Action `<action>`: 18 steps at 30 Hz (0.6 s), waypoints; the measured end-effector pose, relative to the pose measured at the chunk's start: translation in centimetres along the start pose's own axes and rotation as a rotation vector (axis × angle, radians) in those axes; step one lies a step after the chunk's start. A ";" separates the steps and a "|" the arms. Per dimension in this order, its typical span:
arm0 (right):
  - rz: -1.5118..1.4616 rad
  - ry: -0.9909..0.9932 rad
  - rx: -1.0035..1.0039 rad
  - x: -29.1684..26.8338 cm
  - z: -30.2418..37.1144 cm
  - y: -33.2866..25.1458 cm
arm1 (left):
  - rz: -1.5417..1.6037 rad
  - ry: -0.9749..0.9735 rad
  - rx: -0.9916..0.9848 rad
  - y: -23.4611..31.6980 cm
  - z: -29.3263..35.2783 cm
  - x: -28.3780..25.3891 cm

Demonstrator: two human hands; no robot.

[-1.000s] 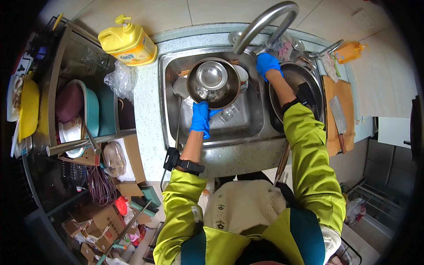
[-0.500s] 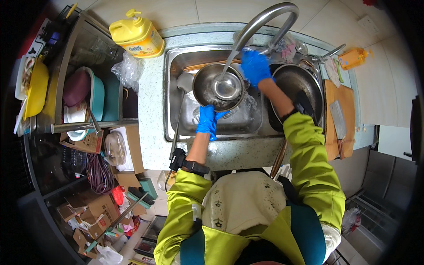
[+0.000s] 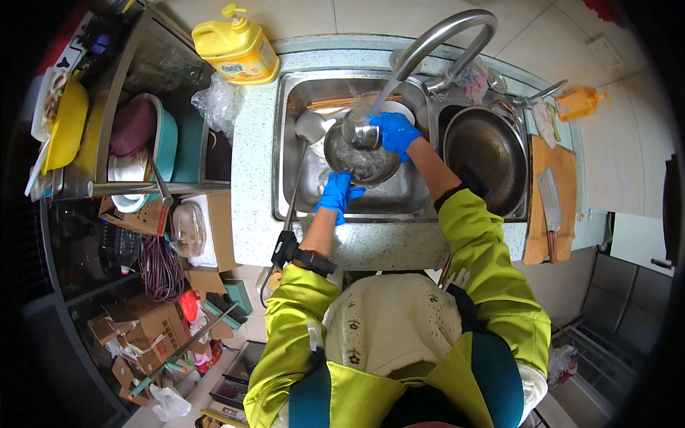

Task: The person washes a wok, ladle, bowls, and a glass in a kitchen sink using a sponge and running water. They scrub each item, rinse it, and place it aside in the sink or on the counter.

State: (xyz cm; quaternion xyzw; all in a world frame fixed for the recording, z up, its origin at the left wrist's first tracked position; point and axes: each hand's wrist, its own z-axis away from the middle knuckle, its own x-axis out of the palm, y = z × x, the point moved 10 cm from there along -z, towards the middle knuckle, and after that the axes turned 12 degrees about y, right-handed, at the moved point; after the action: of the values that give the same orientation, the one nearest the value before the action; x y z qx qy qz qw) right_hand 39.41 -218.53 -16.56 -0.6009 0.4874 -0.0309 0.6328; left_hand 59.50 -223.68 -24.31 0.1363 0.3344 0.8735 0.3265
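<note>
Both of my hands wear blue gloves over the left basin of the steel sink [image 3: 282,157]. My left hand [image 3: 339,194] is closed on the near rim of a steel bowl [image 3: 371,167] with water in it. A smaller steel bowl [image 3: 359,134], tilted, is gripped at its right side by my right hand [image 3: 395,134]. Water from the curved tap [image 3: 446,28] runs down onto the small bowl. Beside the larger bowl lies a ladle [image 3: 311,127] with a long handle. Chopsticks [image 3: 342,103] and a white bowl [image 3: 399,110] are behind, partly hidden.
A large dark pan [image 3: 485,160] fills the right basin. Right of it, a cleaver [image 3: 549,203] lies on a wooden cutting board [image 3: 564,160]. A yellow detergent jug [image 3: 235,48] and a clear plastic bag [image 3: 214,103] stand at the back left of the counter.
My right hand has moved left and down from beside the tap and taken hold of the small bowl, which is now tilted. The view has shifted slightly.
</note>
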 end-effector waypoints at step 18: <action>0.130 -0.014 -0.062 -4.2 4.8 -11.9 | 0.308 -0.162 0.126 9.4 0.4 9.5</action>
State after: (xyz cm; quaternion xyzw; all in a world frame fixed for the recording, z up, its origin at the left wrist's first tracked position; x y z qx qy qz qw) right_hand 46.87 -215.73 -5.65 -0.5874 0.5216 0.0295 0.6181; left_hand 48.10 -222.51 -17.52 0.2760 0.3365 0.8765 0.2058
